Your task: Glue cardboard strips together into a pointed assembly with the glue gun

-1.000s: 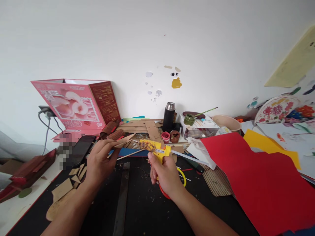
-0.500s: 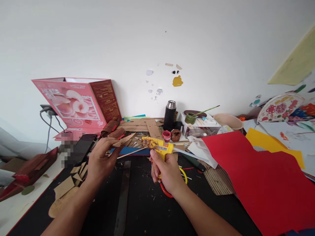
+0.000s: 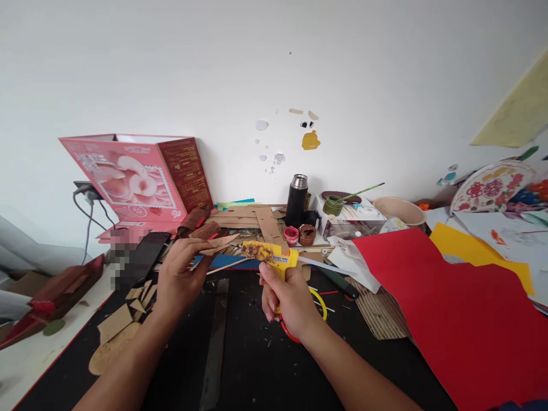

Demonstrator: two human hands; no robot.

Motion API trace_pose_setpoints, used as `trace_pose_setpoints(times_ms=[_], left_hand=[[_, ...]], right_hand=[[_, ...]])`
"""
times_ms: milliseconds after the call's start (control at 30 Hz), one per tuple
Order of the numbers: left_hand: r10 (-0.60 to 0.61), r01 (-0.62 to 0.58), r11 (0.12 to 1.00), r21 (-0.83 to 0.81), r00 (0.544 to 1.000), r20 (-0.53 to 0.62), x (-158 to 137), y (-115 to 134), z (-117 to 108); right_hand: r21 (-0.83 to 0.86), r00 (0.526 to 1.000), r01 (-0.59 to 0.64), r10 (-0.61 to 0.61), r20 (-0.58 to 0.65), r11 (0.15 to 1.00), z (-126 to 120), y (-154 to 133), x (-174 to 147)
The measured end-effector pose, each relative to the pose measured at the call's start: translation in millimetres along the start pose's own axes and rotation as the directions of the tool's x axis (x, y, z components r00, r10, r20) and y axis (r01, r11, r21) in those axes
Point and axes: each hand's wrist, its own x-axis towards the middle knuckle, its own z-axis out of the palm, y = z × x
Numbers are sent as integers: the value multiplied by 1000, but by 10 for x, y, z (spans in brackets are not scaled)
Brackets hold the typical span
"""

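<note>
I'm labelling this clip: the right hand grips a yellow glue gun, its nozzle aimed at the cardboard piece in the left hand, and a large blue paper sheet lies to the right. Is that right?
Not quite. The head view shows the large paper sheet on the right is red, not blue. The rest holds: the right hand grips the yellow glue gun, its nozzle aimed at the cardboard piece in the left hand.

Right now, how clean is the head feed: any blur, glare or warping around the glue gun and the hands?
Head view: glue gun and both hands sharp, light soft and even, no glare. Wide-lens bending at the edges warps the red sheet. A pixelated patch masks something beside the phone.
</note>
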Motion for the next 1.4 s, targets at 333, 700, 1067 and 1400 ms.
trace_pose_setpoints(times_ms=[333, 700, 1067, 1400], left_hand=[[-61, 61, 998, 4, 998, 5, -18, -15, 2], [-15, 15, 1000, 5, 1000, 11, -27, -45, 1], [10, -10, 1000, 1, 1000, -11, -7, -65, 10], [30, -29, 999, 30, 999, -20, -17, -80, 21]], right_hand=[[15, 1000, -14, 14, 24, 1000, -2, 33, 8], [52, 1000, -13, 11, 22, 999, 10, 23, -3], [60, 1000, -16, 15, 14, 998, 0, 71, 4], [53, 1000, -22, 22, 4, 998, 35, 50, 2]])
